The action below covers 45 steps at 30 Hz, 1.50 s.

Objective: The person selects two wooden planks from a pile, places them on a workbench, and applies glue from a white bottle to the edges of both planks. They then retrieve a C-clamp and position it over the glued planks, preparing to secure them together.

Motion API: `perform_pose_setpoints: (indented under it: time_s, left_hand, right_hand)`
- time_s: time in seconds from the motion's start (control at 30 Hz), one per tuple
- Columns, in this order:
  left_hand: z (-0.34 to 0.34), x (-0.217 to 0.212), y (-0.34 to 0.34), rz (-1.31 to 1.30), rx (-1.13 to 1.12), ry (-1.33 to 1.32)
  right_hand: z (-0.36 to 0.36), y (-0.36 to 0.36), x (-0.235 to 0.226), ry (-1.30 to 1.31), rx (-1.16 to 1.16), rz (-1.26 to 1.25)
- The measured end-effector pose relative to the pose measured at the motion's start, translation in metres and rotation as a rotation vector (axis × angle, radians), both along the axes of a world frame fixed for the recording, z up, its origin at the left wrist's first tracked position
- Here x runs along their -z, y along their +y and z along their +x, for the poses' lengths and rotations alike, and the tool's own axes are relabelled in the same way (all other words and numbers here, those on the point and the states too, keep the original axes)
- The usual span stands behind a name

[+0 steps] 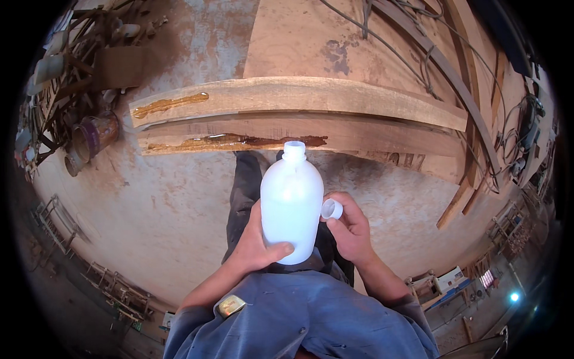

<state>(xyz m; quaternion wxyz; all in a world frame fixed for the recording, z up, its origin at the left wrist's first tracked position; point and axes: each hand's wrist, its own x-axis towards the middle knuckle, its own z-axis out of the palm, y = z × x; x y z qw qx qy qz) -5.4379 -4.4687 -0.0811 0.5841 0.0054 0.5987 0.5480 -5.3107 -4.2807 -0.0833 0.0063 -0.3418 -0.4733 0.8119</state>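
Bottle contents cannot be made out through the opaque white plastic bottle, uncapped and upright, gripped at its base by left hand fingers. Its white cap is pinched in right hand fingers. Glue-streaked planks lie beyond on the floor.

White plastic bottle upright, uncapped; labelled tin can far left.

One white bottle, one cap — two wooden planks, one tin.
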Motion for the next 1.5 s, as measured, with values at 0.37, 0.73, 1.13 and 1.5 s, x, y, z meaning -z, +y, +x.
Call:
perform_pose_setpoints:
  time_s: [0.37, 0.73, 1.13, 1.5]
  left_hand:
    - [-0.006, -0.008, -0.004, -0.013, -0.091, -0.05]
    - [-0.009, -0.007, -0.002, -0.007, -0.062, -0.046]
    - [-0.017, -0.01, -0.01, -0.046, -0.064, -0.035]
    - [-0.029, -0.012, -0.019, -0.003, -0.074, -0.054]
  right_hand:
    - [-0.006, -0.006, 0.0, 0.069, -0.041, -0.018]
    - [-0.003, -0.005, -0.001, 0.068, -0.053, -0.018]
    - [-0.014, -0.013, -0.001, 0.078, -0.054, -0.018]
    - [-0.024, -0.021, -0.003, 0.106, -0.077, -0.007]
